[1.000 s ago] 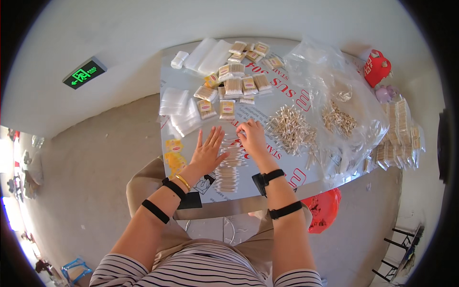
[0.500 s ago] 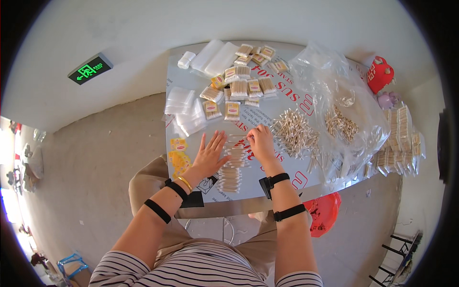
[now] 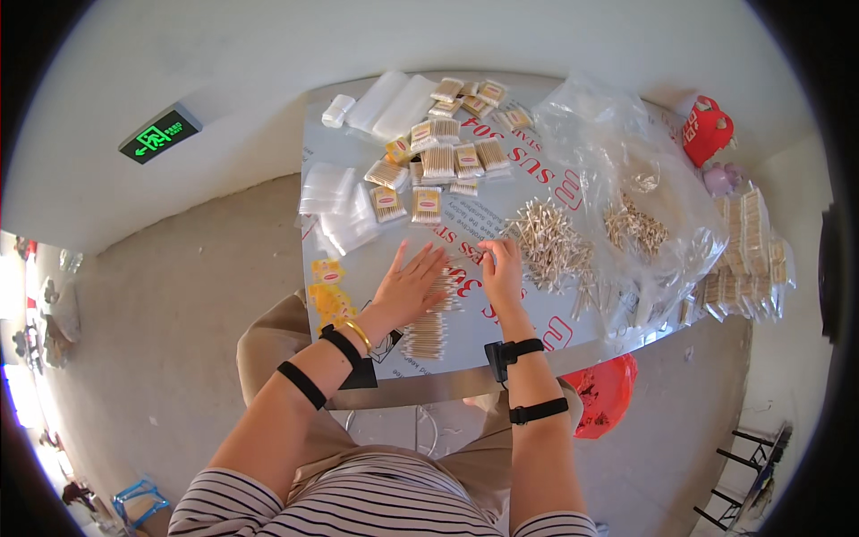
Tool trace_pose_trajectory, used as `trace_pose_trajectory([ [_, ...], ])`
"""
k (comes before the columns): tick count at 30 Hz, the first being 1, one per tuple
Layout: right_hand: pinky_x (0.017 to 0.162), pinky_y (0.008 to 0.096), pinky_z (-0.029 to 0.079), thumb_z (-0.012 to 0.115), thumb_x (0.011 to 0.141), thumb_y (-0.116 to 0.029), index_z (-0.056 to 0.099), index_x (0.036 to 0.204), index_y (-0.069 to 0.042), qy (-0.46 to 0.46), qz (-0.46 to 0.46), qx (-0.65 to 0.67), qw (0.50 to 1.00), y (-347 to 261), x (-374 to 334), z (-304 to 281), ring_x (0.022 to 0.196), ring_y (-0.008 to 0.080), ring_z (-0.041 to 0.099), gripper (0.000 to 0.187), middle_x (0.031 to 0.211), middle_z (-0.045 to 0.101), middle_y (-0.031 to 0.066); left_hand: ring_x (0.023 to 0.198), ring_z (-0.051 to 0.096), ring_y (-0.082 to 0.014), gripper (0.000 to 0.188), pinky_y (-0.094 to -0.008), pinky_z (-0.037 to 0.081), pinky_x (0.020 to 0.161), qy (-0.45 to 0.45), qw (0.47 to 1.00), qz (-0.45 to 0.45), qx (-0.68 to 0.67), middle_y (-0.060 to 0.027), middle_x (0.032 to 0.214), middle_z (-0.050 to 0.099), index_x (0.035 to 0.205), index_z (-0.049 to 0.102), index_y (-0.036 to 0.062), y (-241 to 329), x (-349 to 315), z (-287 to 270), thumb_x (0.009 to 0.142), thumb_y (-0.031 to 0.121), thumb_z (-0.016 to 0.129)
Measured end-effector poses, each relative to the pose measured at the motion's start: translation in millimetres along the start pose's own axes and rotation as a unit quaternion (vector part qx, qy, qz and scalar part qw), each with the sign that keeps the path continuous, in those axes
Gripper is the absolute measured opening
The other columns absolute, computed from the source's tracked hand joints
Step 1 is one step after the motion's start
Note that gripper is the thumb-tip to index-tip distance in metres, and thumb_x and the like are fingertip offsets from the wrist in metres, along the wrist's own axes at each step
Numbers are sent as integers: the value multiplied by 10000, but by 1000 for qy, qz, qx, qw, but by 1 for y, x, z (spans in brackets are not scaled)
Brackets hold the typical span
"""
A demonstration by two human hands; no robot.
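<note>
**Cotton swabs sorted on the bench**

Cotton swabs [image 3: 428, 333] lie in small bundles on the bench [image 3: 537, 336] under the left hand [image 3: 410, 285], whose grip is spread flat, clasping nothing. Just right, the right hand [image 3: 501, 268] pinches a few swabs between fingertips. Further right lies a loose swab heap [image 3: 548, 243], then clear plastic bags [image 3: 626, 170].

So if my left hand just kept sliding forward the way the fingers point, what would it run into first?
Your left hand lies flat with fingers pointing up and right. Going on that way, it would probably first meet the loose pile of cotton swabs, though your right hand sits close beside that line.
</note>
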State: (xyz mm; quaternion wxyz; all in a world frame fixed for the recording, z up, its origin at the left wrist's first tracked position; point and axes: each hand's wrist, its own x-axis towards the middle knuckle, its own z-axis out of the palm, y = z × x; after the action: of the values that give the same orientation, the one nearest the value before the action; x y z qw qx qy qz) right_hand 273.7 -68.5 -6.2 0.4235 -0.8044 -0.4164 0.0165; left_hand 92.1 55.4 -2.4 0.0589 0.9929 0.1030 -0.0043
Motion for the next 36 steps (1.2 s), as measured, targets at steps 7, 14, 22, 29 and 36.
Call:
trace_pose_trajectory([
  [7,834,439,478,657,824,-9,670,962,-72,-38,-44,-75,995,-3,-1,4,957,331,560,152,981,597,100,1527,149,-233,745,-527,-24,1229,11,995,-79,-59,-82,1620,257,1559,226,52,-13,-23,-12,1010,523,402],
  [14,839,426,488,629,867,-29,660,958,-74,-92,-20,0,996,-26,-1,20,968,334,580,106,961,630,99,1533,92,-314,810,-527,17,1231,68,977,-137,-146,-167,1630,188,1561,155,5,-14,-38,-3,990,478,482],
  [22,1095,417,399,488,982,-104,519,1382,-47,-122,-3,162,979,-28,-14,35,1337,366,454,405,1455,461,178,1538,56,-316,881,-540,20,1224,55,979,-181,-78,-223,1631,136,1541,171,-65,-8,-37,7,973,543,458],
  [29,1188,448,259,435,984,-115,367,1490,0,-171,-72,164,969,-47,-24,54,1461,392,281,523,1572,302,217,1540,46,-305,918,-532,1,1226,33,983,-173,-50,-217,1634,126,1539,161,-78,-1,-22,10,970,603,398],
  [36,1198,437,236,406,1007,-154,353,1502,-5,-117,5,192,974,-33,-40,36,1482,377,248,519,1589,279,211,1541,31,-302,966,-527,-12,1227,41,977,-195,-70,-217,1639,105,1539,136,-88,0,-34,14,963,665,320],
])
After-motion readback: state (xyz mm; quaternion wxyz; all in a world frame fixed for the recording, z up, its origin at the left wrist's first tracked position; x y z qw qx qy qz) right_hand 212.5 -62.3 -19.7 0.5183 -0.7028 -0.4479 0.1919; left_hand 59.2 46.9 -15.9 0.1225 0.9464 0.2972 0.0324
